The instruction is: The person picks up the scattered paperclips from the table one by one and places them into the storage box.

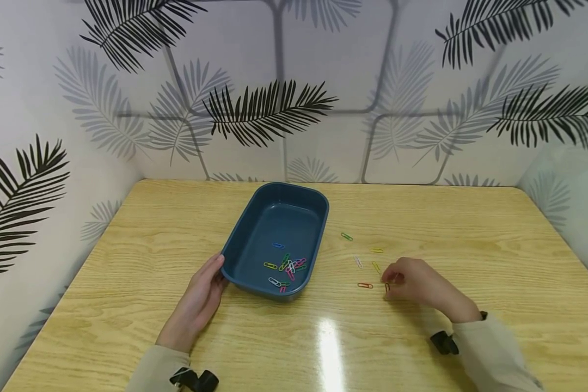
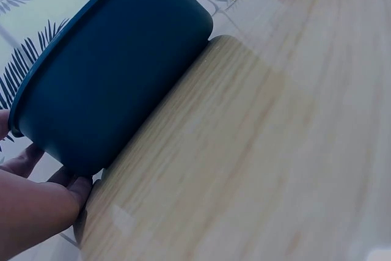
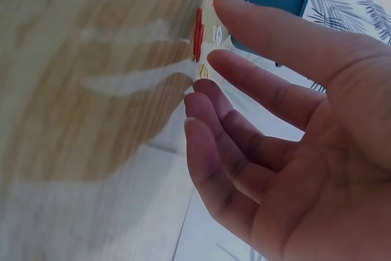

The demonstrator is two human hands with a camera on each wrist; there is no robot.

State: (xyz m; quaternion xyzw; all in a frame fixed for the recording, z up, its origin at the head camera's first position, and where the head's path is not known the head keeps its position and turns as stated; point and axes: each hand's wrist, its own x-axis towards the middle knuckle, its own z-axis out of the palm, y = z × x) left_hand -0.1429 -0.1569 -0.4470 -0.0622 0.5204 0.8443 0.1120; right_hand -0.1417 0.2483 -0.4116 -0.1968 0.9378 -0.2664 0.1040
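A dark blue plastic tub (image 1: 245, 228) stands left of the table's middle, with several coloured paper clips (image 1: 291, 265) inside, mostly toward its near end. My left hand (image 1: 201, 302) holds the near left corner of this tub; in the left wrist view, fingers (image 2: 76, 191) reach its lower edge. On the right, my right hand (image 1: 414, 283) hovers low at a dark red paper clip (image 1: 387, 287), thumb and index finger apart around it. The right wrist view shows that red clip (image 3: 198, 35) on the table near the fingertips, not pinched.
Between tub and right hand lie loose clips: an orange-red one (image 1: 365, 285), a white one (image 1: 358, 262), a green one (image 1: 346, 237) and two yellow ones (image 1: 377, 250). The wooden table (image 1: 495, 234) meets a leaf-patterned wall covering (image 1: 323, 141) at the back.
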